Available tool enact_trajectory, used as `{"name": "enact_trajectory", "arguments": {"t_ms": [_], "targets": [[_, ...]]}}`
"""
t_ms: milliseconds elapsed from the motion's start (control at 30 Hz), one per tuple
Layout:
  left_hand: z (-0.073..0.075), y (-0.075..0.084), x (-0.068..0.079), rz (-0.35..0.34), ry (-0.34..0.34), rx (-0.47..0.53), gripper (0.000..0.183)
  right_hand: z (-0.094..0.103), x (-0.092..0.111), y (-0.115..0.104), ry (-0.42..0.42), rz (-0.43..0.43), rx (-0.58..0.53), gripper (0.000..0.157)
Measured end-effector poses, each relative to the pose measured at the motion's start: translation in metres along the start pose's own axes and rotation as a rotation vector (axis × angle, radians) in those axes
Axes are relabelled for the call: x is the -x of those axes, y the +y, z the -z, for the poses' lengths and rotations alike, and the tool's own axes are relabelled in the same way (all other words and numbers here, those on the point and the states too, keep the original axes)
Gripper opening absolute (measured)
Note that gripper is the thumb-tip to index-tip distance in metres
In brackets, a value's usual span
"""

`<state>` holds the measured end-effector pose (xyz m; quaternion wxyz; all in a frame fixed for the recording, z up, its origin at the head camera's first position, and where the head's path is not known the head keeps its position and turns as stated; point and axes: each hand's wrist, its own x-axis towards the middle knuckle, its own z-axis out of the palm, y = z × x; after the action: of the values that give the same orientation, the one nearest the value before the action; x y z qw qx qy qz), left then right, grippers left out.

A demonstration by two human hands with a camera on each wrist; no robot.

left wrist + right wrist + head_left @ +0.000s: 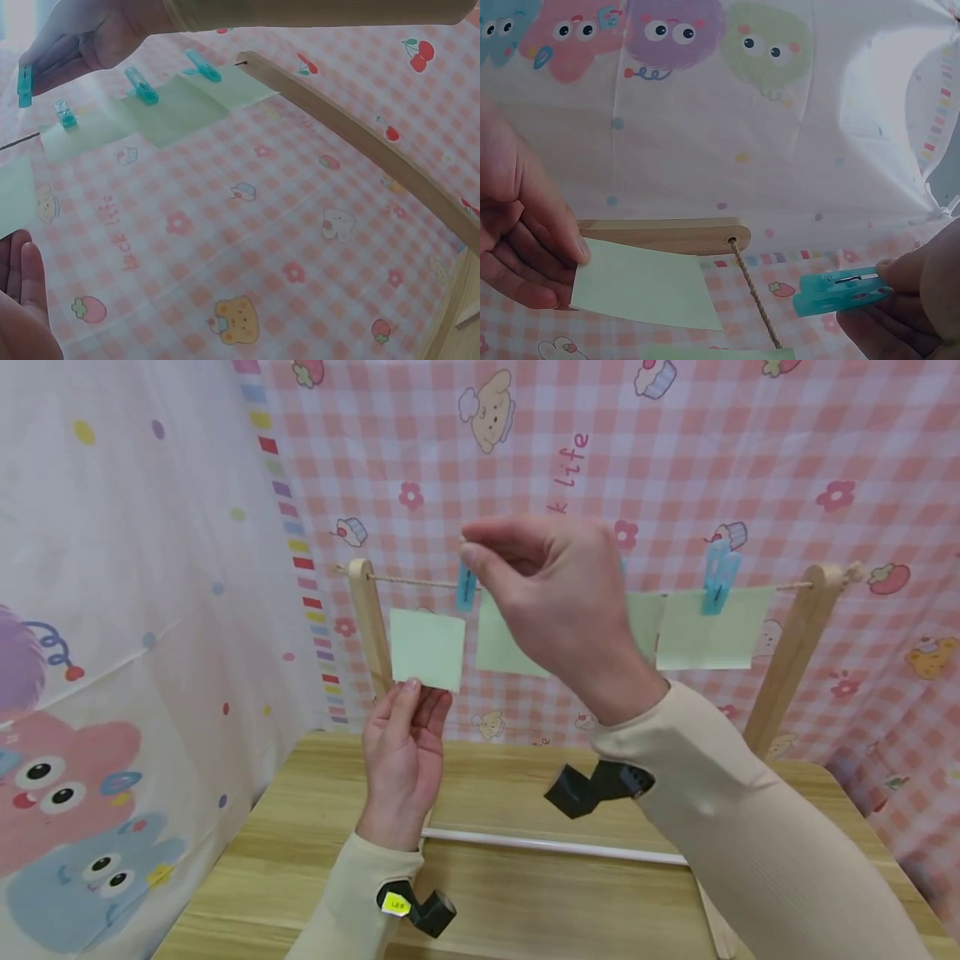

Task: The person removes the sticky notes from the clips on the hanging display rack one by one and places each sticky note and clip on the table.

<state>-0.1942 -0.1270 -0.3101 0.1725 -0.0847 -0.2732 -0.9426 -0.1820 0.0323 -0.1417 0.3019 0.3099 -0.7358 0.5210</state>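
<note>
My left hand (405, 752) pinches a pale green square of paper (427, 647) by its lower edge, thumb in front and fingers behind. The paper stands upright just below the left part of a thin rope (416, 580). Between thumb and fingertips my right hand (570, 602) holds a blue clothespin (840, 291) by its handle end, its jaws pointing down. In the right wrist view the clothespin is apart from both the rope and the held paper. To the right, three green sheets (176, 109) hang on the rope, each under a blue clothespin (142, 86).
The rope runs between a left wooden post (365, 618) and a right wooden post (798, 652). A white rod (555, 843) crosses low between them, above the wooden table (300, 827). Behind hangs a pink checked cloth (420, 443); a white printed curtain (172, 610) is at left.
</note>
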Motion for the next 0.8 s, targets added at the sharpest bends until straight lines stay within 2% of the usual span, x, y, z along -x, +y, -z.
{"name": "enact_trajectory", "arguments": {"t_ms": [167, 500, 800], "targets": [[0.003, -0.001, 0.002, 0.011, 0.008, -0.008, 0.028, 0.006, 0.008, 0.003, -0.011, -0.018, -0.01, 0.016], [0.006, 0.0, 0.003, 0.025, 0.028, 0.012, 0.027, 0.019, 0.022, 0.011, -0.03, 0.014, 0.021, 0.02], [0.014, 0.002, 0.007, 0.043, 0.051, -0.03, 0.027, 0.024, 0.041, 0.016, -0.07, -0.035, 0.034, 0.025]]}}
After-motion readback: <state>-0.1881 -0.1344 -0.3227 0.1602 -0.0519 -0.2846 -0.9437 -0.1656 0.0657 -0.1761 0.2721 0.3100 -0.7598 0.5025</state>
